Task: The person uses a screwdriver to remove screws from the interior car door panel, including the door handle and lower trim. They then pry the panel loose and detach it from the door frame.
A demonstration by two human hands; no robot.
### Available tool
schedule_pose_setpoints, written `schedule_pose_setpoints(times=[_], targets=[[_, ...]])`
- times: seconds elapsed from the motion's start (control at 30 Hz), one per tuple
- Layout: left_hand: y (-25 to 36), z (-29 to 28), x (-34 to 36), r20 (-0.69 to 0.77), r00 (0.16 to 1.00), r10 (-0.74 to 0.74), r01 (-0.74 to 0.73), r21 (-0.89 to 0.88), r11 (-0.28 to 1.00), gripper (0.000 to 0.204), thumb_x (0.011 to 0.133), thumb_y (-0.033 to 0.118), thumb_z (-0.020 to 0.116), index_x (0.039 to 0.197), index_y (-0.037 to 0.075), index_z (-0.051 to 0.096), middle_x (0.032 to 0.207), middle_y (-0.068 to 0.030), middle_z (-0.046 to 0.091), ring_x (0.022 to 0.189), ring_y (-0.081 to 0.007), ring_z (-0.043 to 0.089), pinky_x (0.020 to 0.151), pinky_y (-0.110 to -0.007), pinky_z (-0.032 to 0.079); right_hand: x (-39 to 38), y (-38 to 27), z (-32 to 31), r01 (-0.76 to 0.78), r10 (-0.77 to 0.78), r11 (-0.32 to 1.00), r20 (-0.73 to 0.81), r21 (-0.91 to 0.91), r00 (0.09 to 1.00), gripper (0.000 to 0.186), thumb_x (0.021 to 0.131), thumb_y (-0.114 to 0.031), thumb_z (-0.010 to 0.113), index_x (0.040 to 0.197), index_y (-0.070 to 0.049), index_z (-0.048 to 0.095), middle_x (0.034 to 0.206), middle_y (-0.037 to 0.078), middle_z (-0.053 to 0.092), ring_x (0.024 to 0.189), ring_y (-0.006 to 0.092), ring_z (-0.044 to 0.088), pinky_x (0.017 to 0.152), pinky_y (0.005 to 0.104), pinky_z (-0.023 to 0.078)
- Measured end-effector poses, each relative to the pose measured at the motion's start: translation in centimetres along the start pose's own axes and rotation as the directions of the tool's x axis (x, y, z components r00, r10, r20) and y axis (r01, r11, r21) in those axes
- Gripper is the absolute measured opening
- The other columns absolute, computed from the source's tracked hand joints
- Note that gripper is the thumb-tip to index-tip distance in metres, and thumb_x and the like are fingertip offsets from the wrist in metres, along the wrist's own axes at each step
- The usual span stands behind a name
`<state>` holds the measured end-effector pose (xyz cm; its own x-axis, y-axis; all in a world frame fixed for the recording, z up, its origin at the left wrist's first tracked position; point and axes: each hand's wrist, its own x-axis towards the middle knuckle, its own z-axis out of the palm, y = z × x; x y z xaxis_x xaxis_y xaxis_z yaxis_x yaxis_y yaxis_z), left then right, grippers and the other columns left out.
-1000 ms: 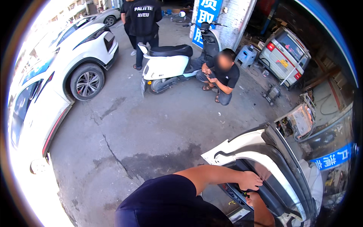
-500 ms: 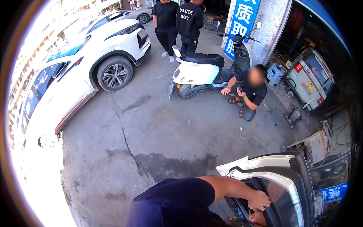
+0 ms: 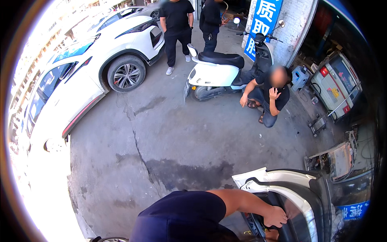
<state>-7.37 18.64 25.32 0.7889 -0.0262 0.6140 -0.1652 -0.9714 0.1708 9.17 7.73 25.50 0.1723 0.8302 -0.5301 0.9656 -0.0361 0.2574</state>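
My left arm, in a dark blue sleeve, reaches across to a cream-white car door [image 3: 252, 177] at the lower right. There my left hand [image 3: 275, 216] is closed, its fingers curled over the black inner edge beside the dark window glass [image 3: 293, 209]. Just below it, a part of what looks like my right hand [image 3: 271, 234] shows inside the door; its fingers are hidden. A small yellow piece [image 3: 247, 232] is visible in the door's dark inside, left of the hands.
A person [image 3: 268, 97] crouches beside a white scooter [image 3: 213, 75]. Two people stand behind the scooter. A white car [image 3: 94, 76] is parked at the left. Along the right are a van's rear section [image 3: 336, 82], a wheeled metal stand [image 3: 317, 124] and worn equipment [image 3: 338, 159]. The concrete floor [image 3: 193, 137] has dark stains.
My left hand keeps its place on the door, and less of the other hand shows. The crouching person has raised a hand toward the head. Both standing people have shifted.
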Motion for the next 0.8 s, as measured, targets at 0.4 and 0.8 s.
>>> schedule_pose_setpoints(times=[0.4, 0.8], targets=[[1.0, -2.0, 0.7, -0.012, 1.0, -0.023, 0.021, -0.122, 0.992, 0.032, 0.065, 0.031, 0.07, 0.087, 0.007, 0.065, 0.096, -0.0133, 0.06, 0.096, -0.0319, 0.061, 0.083, -0.042, 0.051, -1.9, -0.1, 3.6, 0.107, 0.149, 0.875, -0.472, 0.472, 0.869, 0.031, 0.082, -0.032, 0.073, 0.083, -0.002, 0.069, 0.079, 0.021, 0.07, 0.078, 0.0407, 0.069, 0.071, 0.0494, 0.054], [0.0, -4.5, -0.9, 0.294, 0.94, -0.176, 0.232, -0.167, 0.958, 0.04, 0.074, 0.018, 0.065, 0.112, 0.004, 0.06, 0.101, -0.0184, 0.062, 0.091, -0.034, 0.062, 0.08, -0.043, 0.051, 4.0, -10.1, 5.5, 0.428, 0.921, -0.011, -0.158, 0.904, 0.357, 0.026, 0.084, -0.02, 0.068, 0.098, 0.002, 0.067, 0.084, 0.022, 0.07, 0.078, 0.0342, 0.069, 0.072, 0.0414, 0.054]])
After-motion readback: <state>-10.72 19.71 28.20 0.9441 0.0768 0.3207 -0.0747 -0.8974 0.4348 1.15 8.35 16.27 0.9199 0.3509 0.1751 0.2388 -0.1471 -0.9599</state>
